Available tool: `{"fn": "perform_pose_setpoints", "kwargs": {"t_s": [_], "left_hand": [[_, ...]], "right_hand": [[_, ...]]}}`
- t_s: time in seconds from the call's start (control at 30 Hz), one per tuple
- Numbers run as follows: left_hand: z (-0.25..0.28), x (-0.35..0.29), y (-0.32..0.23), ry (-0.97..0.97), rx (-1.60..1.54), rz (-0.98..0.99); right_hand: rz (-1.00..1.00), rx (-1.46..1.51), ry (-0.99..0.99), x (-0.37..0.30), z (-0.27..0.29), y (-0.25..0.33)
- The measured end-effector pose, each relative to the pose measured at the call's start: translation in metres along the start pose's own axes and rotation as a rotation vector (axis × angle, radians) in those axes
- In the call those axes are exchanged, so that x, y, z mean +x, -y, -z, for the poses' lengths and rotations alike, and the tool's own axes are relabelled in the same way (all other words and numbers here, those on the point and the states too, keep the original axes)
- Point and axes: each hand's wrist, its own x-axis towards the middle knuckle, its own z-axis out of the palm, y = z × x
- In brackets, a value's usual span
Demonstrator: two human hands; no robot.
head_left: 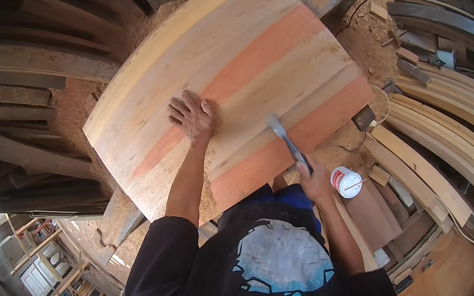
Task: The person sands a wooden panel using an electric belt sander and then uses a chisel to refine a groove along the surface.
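Observation:
A wide panel of pale and reddish wooden strips (244, 95) lies in front of me, with fine sawdust scattered over parts of it. My left hand (195, 117) rests on the panel near its middle, palm down, fingers apart, holding nothing. Near the panel's right front edge, my right hand (317, 181) grips the dark handle of a hand tool with a grey metal head (277, 126). That head points away from me, over a pale strip beside the reddish edge strip. Whether it touches the wood I cannot tell.
A white tub (346, 182) with a thin stick across its top stands right of my right hand. Long planks (449, 128) are stacked along the right. Dark boards (44, 63) fill the left side. Sawdust (74, 114) covers ground around the panel; a pale cable (465, 235) runs at right.

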Motion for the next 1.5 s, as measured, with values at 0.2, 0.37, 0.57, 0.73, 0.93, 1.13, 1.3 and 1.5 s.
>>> {"fn": "perform_pose_setpoints", "kwargs": {"t_s": [0.2,0.37,0.57,0.73,0.93,1.13,1.3,1.5], "left_hand": [[0.006,-0.001,0.000,0.047,0.037,0.022],[0.002,-0.005,0.001,0.042,0.004,0.009],[0.006,-0.003,-0.001,0.050,-0.014,0.015],[0.006,0.008,-0.006,0.008,-0.047,-0.012],[0.001,-0.007,0.004,0.029,0.011,0.008],[0.007,0.002,-0.003,0.076,-0.040,0.016],[-0.004,-0.004,0.003,-0.035,-0.078,-0.032],[0.002,0.000,0.004,0.020,-0.036,0.018]], "right_hand": [[-0.054,0.068,0.071,-0.024,0.015,-0.003],[-0.117,-0.007,0.068,-0.025,0.012,0.005],[-0.077,0.021,0.100,-0.041,0.021,-0.008],[-0.003,0.036,0.017,0.017,-0.024,0.014],[0.043,0.028,0.024,-0.036,-0.008,-0.018],[-0.033,-0.013,0.051,-0.007,-0.022,0.016],[-0.063,0.018,0.090,-0.023,-0.031,0.011],[-0.001,-0.008,0.071,-0.038,-0.016,0.011]]}}
